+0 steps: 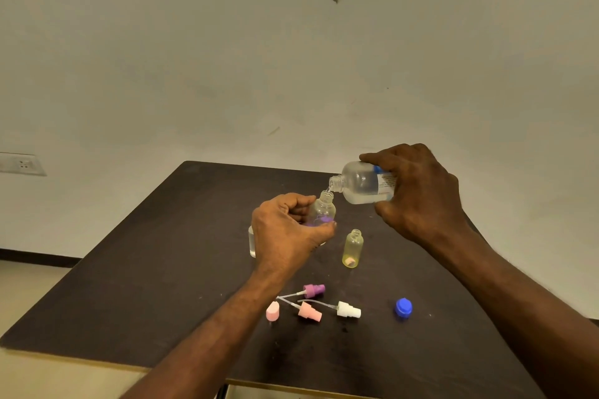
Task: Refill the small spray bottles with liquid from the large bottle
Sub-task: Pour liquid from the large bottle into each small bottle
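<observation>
Pouring from large bottle point(364, 183) into small clear spray bottle point(322, 209), above the dark table point(162, 269).

Right hand point(418, 194) clamped on large bottle, tipped near horizontal, mouth pointing left and down, touching the small neck so liquid lands inside. Left hand point(288, 233) clamped on small bottle, upright, steadying it. Yellow bottle point(352, 249) uncapped, likely next.

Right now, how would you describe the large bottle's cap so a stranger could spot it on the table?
Start at the dark table and look along its near edge, right of the row of spray pump heads. The blue cap lies there alone, under the right forearm. It is the only blue, stubby, tubeless piece; the pumps are purple, pink and white.
</observation>
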